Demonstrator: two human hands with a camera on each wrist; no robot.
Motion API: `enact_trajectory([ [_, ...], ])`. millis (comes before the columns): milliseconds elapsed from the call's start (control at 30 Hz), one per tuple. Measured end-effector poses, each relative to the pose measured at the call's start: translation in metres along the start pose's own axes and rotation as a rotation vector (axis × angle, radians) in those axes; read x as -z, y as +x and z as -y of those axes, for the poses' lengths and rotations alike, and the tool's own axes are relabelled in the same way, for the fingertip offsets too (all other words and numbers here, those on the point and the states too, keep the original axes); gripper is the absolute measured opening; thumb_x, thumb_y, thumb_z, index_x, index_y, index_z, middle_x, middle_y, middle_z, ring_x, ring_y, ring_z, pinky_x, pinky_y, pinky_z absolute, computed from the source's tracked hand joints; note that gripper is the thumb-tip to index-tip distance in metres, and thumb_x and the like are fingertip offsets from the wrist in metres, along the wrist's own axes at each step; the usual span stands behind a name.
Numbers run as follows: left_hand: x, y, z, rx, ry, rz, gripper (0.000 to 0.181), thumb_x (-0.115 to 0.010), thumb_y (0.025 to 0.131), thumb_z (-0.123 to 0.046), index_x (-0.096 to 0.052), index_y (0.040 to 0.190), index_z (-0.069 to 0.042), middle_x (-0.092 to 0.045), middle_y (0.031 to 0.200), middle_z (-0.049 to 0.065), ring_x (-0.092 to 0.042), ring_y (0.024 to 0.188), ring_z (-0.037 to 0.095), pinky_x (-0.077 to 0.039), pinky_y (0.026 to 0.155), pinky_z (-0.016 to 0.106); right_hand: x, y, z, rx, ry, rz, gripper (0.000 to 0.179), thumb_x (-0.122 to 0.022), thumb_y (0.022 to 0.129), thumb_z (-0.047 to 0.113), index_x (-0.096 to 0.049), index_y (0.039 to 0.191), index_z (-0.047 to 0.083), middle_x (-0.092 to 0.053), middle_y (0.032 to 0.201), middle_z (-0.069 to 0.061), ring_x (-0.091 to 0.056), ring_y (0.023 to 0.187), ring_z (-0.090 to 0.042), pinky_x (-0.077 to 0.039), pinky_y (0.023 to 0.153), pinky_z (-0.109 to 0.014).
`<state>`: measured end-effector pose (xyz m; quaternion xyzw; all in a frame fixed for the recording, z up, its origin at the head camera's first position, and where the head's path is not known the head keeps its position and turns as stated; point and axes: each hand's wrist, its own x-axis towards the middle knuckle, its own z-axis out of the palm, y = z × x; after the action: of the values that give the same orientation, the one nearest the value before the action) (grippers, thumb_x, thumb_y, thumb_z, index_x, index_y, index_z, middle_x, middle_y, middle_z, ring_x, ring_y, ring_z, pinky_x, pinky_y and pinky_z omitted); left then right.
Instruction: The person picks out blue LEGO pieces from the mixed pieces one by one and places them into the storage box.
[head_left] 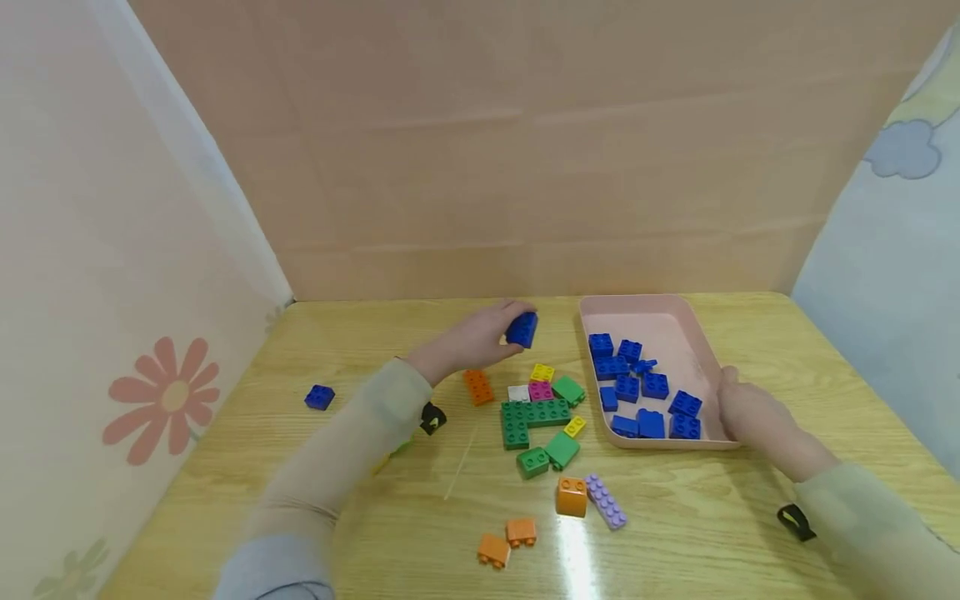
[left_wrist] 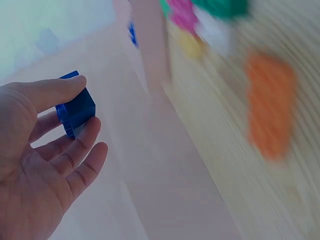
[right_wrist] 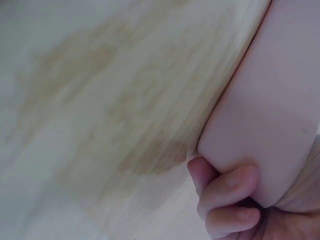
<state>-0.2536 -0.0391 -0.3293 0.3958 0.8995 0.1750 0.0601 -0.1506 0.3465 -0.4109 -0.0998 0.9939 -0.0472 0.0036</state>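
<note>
In the head view my left hand [head_left: 474,340] holds a blue toy brick [head_left: 522,329] above the table's far half. The left wrist view shows this blue brick [left_wrist: 82,109] pinched between thumb and fingers. At the pink tray's [head_left: 678,346] near right side, my right hand [head_left: 756,410] grips the wall. Curled fingers [right_wrist: 232,180] press against the tray's outside [right_wrist: 265,110] in the right wrist view. Several blue bricks [head_left: 655,385] lie inside the tray, mostly toward its left and near sides.
Between the arms lie an L of green bricks [head_left: 536,414], an orange brick [head_left: 478,387], a lilac brick [head_left: 606,502] and several others. One blue brick [head_left: 319,397] sits apart at the left. The left forearm partly hides something yellow-green [head_left: 393,454].
</note>
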Motion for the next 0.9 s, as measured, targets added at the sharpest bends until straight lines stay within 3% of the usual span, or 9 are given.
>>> enact_trajectory([
  [133, -0.01, 0.021, -0.024, -0.053, -0.011, 0.047, 0.061, -0.063, 0.096, -0.016, -0.034, 0.149, -0.01, -0.044, 0.14, 0.011, -0.05, 0.119, 0.021, -0.042, 0.1, 0.029, -0.002, 0.002, 0.003, 0.006, -0.003, 0.002, 0.043, -0.046, 0.085, -0.014, -0.023, 0.117, -0.032, -0.04, 0.05, -0.004, -0.039, 0.042, -0.016, -0.033, 0.041, -0.028],
  [367, -0.028, 0.057, -0.046, -0.088, 0.03, 0.104, 0.061, -0.059, 0.097, -0.013, -0.03, 0.151, -0.008, -0.039, 0.145, 0.011, -0.049, 0.124, 0.018, -0.039, 0.101, 0.024, -0.002, 0.007, 0.009, 0.026, 0.034, -0.008, 0.04, -0.046, 0.084, -0.015, -0.024, 0.114, -0.03, -0.04, 0.05, -0.004, -0.038, 0.042, -0.016, -0.031, 0.041, -0.028],
  [567, -0.039, 0.092, -0.07, -0.015, 0.024, 0.152, 0.062, -0.058, 0.098, -0.016, -0.029, 0.152, -0.013, -0.035, 0.151, 0.004, -0.041, 0.133, 0.013, -0.033, 0.105, 0.022, 0.0, 0.012, 0.008, 0.024, 0.043, -0.003, 0.035, -0.046, 0.085, -0.014, -0.025, 0.11, -0.028, -0.04, 0.05, -0.004, -0.039, 0.041, -0.017, -0.032, 0.04, -0.029],
  [667, -0.045, 0.112, -0.087, 0.032, 0.083, 0.184, 0.063, -0.058, 0.099, -0.023, -0.027, 0.153, -0.02, -0.035, 0.152, -0.002, -0.036, 0.135, 0.009, -0.029, 0.107, 0.02, 0.002, 0.014, 0.005, 0.034, 0.032, -0.015, 0.032, -0.045, 0.085, -0.014, -0.026, 0.107, -0.027, -0.041, 0.05, -0.005, -0.04, 0.041, -0.017, -0.034, 0.04, -0.031],
  [800, -0.06, 0.131, -0.115, 0.077, 0.159, 0.234, 0.064, -0.06, 0.097, -0.031, -0.03, 0.153, -0.027, -0.042, 0.145, -0.01, -0.04, 0.129, 0.002, -0.03, 0.104, 0.016, 0.0, 0.013, 0.001, 0.069, 0.002, -0.031, 0.035, -0.044, 0.084, -0.014, -0.026, 0.109, -0.03, -0.04, 0.05, -0.005, -0.042, 0.041, -0.018, -0.037, 0.04, -0.032],
  [900, -0.075, 0.144, -0.135, 0.097, 0.134, 0.247, 0.064, -0.063, 0.095, -0.031, -0.031, 0.151, -0.029, -0.047, 0.138, -0.014, -0.046, 0.118, -0.001, -0.034, 0.1, 0.015, -0.003, 0.006, -0.001, 0.087, -0.019, -0.041, 0.038, -0.047, 0.083, -0.014, -0.027, 0.109, -0.031, -0.039, 0.049, -0.003, -0.04, 0.041, -0.017, -0.035, 0.04, -0.031],
])
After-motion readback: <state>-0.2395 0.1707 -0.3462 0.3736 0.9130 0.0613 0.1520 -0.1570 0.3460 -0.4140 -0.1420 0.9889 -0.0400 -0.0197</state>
